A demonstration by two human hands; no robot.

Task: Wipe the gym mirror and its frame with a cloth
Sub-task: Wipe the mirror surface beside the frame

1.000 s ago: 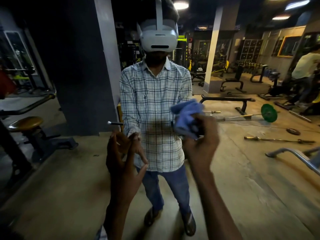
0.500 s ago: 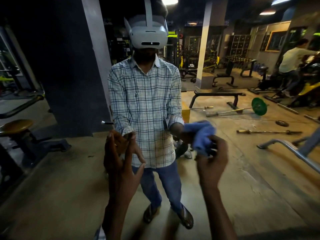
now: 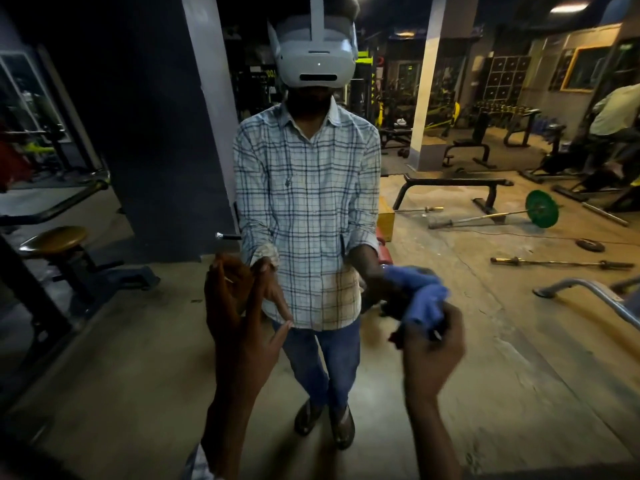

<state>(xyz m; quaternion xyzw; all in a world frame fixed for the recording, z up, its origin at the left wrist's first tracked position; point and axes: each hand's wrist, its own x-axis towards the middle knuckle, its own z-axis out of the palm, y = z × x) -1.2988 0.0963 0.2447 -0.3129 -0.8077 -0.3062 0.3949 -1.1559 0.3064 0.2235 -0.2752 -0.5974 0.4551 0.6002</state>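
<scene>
The mirror point(image 3: 138, 341) fills nearly the whole view and shows my reflection in a checked shirt and white headset. My right hand point(image 3: 433, 355) grips a bunched blue cloth point(image 3: 426, 299) and holds it against the glass at lower right of centre, where it meets its own reflection. My left hand point(image 3: 239, 317) is raised left of centre with straight fingers, its fingertips meeting their reflection at the glass. No mirror frame is visible.
The glass reflects the gym behind me: a dark pillar point(image 3: 166, 133), a round stool point(image 3: 55, 240) at left, a flat bench point(image 3: 453, 185), a barbell with a green plate point(image 3: 540, 207), loose bars on the floor, and a person point(image 3: 616, 112) at far right.
My right hand has carried the cloth down and to the right across the glass. My left hand has stayed at about the same spot.
</scene>
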